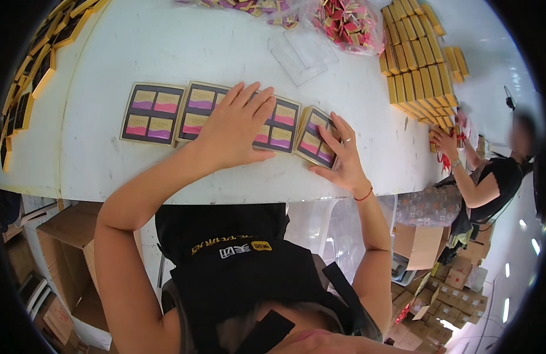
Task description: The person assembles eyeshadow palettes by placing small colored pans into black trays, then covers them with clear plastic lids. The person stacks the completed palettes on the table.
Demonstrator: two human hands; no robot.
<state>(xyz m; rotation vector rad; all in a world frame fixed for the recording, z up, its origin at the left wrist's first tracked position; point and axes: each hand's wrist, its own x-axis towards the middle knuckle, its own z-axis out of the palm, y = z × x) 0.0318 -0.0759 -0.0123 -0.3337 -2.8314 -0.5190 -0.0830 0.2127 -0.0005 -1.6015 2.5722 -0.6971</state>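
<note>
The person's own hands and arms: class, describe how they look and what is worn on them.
The left hand is ungloved, with no ring or bracelet visible. The right hand is also ungloved; it has a slim, pale ring on one finger and a thin red cord round the wrist. No sleeves cover either forearm.

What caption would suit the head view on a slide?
Left hand across boxes in a row, right hand on the row's right-end box.

Gold squares [166,102] with pink or purple waves, black box inlays [150,114], white table [96,165]
</note>
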